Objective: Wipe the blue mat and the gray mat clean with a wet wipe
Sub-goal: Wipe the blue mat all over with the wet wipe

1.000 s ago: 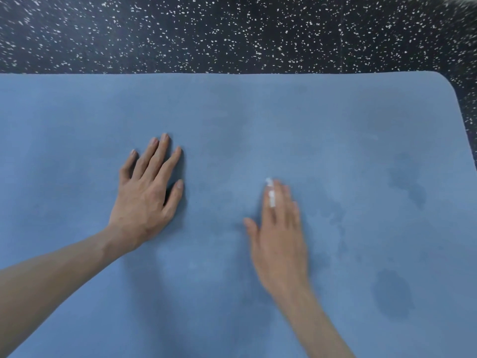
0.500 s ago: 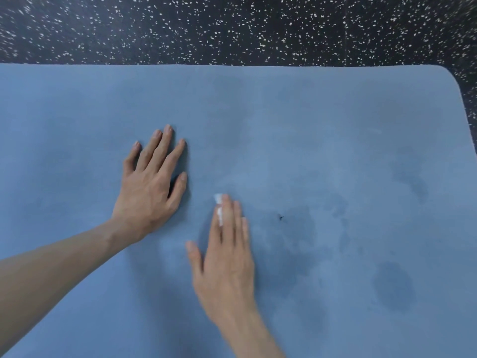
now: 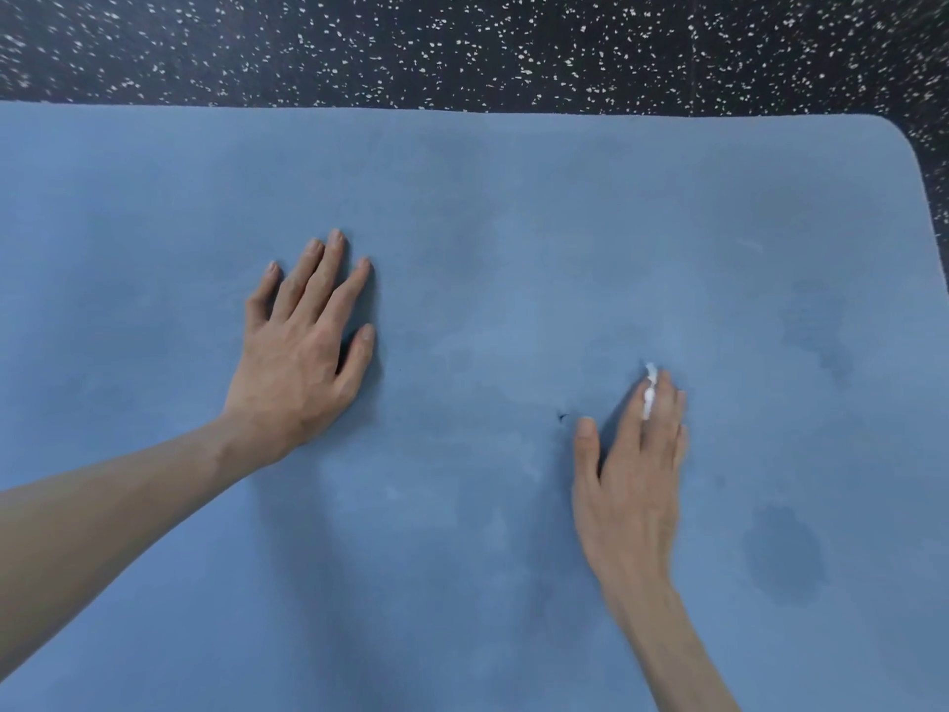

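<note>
- Left hand [image 3: 303, 352] flat on blue mat [image 3: 513, 223], fingers straight and slightly spread, likely pinning it against sliding.
- Right hand [image 3: 631, 465] flat, fingers together, pressing wipe [image 3: 650, 390] onto mat, probably for firm rubbing contact.
- Gray mat out of view.

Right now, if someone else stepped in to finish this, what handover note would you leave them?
Left hand: flat on the blue mat, fingers straight, bracing it.
Right hand: presses the wet wipe onto the mat under straight fingers; only a white sliver shows.
Done: damp dark patches to the right suggest wiping there.
Left: the rest of the blue mat. The gray mat is out of view.
</note>
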